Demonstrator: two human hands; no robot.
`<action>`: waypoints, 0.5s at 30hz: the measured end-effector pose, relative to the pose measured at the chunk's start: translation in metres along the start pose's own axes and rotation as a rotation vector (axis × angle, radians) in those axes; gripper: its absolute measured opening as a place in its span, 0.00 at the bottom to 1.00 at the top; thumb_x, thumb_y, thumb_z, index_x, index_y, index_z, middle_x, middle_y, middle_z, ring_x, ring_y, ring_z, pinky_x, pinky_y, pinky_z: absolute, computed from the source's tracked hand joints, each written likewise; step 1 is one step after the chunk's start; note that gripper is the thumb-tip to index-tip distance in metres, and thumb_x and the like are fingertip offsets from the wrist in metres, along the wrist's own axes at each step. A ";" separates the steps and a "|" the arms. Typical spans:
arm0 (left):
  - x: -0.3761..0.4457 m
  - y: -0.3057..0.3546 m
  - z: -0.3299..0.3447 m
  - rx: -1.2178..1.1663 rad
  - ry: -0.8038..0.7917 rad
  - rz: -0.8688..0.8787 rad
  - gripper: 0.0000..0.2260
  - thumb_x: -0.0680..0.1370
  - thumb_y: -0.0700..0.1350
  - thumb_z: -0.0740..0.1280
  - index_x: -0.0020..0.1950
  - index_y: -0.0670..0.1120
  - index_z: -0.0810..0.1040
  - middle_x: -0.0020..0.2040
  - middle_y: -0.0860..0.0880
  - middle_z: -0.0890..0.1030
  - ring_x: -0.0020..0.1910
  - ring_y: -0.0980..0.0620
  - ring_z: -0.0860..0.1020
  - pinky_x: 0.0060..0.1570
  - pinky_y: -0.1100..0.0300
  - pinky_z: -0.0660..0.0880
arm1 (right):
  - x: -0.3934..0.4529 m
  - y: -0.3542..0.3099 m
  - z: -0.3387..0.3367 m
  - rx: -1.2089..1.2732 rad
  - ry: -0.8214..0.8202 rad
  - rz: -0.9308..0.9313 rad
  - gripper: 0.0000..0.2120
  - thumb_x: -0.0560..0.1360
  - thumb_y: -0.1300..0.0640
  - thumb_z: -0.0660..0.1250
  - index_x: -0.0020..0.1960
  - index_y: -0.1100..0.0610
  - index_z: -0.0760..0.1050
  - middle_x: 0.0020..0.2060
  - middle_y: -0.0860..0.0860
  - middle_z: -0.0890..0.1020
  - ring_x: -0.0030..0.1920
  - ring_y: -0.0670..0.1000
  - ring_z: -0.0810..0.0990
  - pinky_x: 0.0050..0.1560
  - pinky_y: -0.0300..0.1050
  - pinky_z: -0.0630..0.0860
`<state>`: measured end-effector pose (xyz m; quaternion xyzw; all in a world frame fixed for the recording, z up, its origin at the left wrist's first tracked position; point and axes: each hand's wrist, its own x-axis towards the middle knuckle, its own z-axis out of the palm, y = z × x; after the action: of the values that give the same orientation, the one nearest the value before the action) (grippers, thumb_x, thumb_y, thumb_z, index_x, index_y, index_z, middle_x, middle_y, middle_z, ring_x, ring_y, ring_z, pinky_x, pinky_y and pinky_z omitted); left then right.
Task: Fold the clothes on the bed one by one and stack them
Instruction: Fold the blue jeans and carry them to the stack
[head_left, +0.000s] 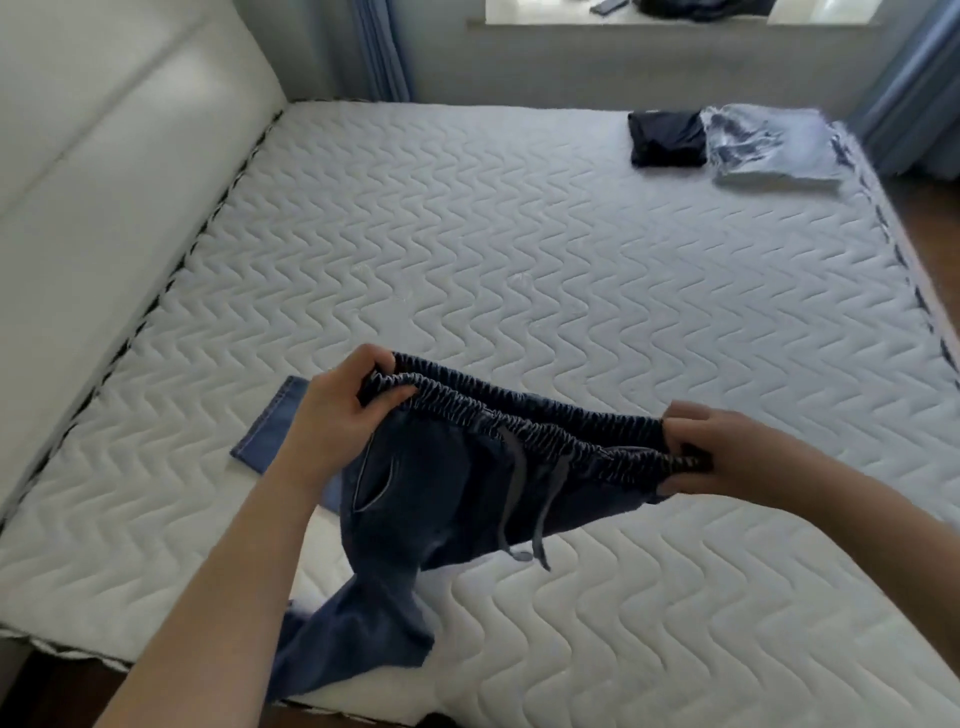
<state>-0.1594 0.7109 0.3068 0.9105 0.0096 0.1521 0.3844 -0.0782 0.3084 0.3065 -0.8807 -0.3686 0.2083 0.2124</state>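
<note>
Two forearms showing, bare from elbow down, no sleeve edge reaching into view. Left hand (332, 415) and right hand (727, 452) wearing nothing: no gloves, rings, watch or bracelet showing. Fingernails looking short, plain.

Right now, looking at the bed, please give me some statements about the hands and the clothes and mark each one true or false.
1. Both hands, left hand and right hand, grip the waistband of the jeans. True.
2. The jeans lie folded flat on the mattress. False: they are held up, unfolded, with the legs trailing down.
3. Folded clothes sit at the far right corner. True.
4. The drawstring is tied in a bow. False: it hangs loose.
</note>
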 end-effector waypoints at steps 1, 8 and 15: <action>0.006 0.010 -0.009 0.017 -0.008 0.023 0.15 0.74 0.41 0.74 0.46 0.55 0.70 0.40 0.58 0.76 0.35 0.62 0.73 0.37 0.75 0.67 | -0.007 -0.007 -0.012 -0.044 0.016 -0.023 0.15 0.73 0.49 0.73 0.41 0.41 0.65 0.44 0.38 0.71 0.39 0.40 0.75 0.39 0.34 0.69; 0.065 0.083 -0.081 0.136 0.023 0.254 0.13 0.76 0.45 0.72 0.45 0.56 0.69 0.38 0.61 0.76 0.32 0.63 0.73 0.35 0.73 0.67 | -0.028 -0.047 -0.103 -0.133 0.267 -0.095 0.05 0.79 0.52 0.65 0.47 0.44 0.71 0.44 0.39 0.74 0.40 0.40 0.76 0.40 0.35 0.70; 0.115 0.144 -0.169 0.207 0.047 0.464 0.07 0.74 0.58 0.67 0.44 0.60 0.69 0.39 0.53 0.77 0.33 0.57 0.71 0.35 0.69 0.68 | -0.039 -0.089 -0.196 -0.026 0.499 -0.211 0.06 0.77 0.47 0.66 0.42 0.43 0.74 0.37 0.42 0.76 0.36 0.45 0.76 0.38 0.36 0.71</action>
<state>-0.1123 0.7425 0.5497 0.9191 -0.1750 0.2554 0.2437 -0.0502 0.2929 0.5229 -0.8642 -0.3972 -0.0431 0.3058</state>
